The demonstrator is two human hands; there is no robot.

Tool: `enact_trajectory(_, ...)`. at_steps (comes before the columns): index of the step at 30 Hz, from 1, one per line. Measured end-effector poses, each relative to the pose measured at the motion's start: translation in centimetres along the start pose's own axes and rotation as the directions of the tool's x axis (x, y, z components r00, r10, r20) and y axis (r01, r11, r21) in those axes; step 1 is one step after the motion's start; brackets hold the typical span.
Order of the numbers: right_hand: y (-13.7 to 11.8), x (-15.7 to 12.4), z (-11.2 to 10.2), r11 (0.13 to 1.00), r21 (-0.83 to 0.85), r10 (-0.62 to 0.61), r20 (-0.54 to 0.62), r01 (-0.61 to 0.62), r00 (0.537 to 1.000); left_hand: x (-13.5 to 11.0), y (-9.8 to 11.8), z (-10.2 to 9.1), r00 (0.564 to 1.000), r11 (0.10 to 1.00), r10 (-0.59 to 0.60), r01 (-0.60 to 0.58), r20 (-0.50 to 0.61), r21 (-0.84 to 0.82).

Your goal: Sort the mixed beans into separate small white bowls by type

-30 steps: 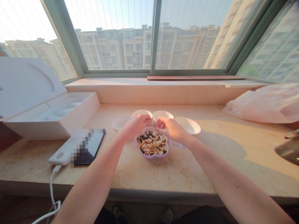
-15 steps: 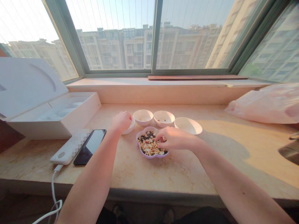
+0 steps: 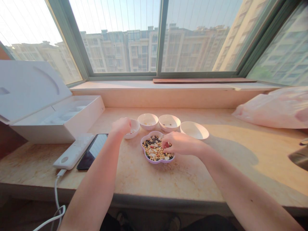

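My left hand [image 3: 121, 126] hangs at the near left rim of a small white bowl [image 3: 133, 129], with its fingers curled down and hiding part of the bowl. A lilac flower-shaped dish [image 3: 157, 162] holds a mix of beans, nuts and dark grains [image 3: 155, 149]. My right hand [image 3: 179, 143] reaches over that dish, its fingertips pinched together down in the mix. Whether either hand holds a small piece is hidden. Several other white bowls stand behind the dish, including one [image 3: 148, 121] with a few bits inside.
A marble windowsill [image 3: 192, 179] runs under everything. On its left lie a white power bank [image 3: 73, 151] with a cable, a black phone [image 3: 92, 150] and an open white box [image 3: 57, 118]. A pink plastic bag [image 3: 271, 110] lies at the right, below a large window.
Since a second ago, my left hand has moved left from above the dish to the small bowl. My right hand has dropped into the mix. The view has shifted slightly.
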State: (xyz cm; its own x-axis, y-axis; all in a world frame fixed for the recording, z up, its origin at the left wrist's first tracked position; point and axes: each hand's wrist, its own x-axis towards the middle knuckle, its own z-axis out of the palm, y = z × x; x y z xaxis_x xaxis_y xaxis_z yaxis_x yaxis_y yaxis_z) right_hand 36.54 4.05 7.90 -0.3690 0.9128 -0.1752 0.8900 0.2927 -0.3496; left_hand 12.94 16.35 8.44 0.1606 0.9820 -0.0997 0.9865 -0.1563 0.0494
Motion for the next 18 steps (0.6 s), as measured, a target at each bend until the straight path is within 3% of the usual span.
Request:
enact_trajectory(5, 0.1, 0.0, -0.1, 0.997, 0.056, 0.051, 0.002, -0.051, 0.999, -0.1, 0.3, -0.1, 0.993, 0.998, -0.063, 0.06, -0.1, -0.036)
enact_trajectory(12, 0.0, 0.0, -0.2, 0.992, 0.127, 0.021, -0.056, -0.014, 0.998, -0.1, 0.8, 0.2, 0.989, 0.998, -0.025, 0.016, -0.144, -0.066)
enact_trajectory(15, 0.0, 0.2, -0.3, 0.966, 0.26, 0.022, -0.137, 0.014, 0.99, -0.4, 1.2, 0.0, 0.974, 0.991, 0.056, -0.08, -0.218, -0.105)
enact_trajectory(18, 0.4, 0.6, -0.3, 0.912, 0.4, 0.018, -0.255, 0.089, 0.967, -0.8, 1.8, -0.1, 0.915, 0.926, 0.246, -0.32, -0.321, -0.201)
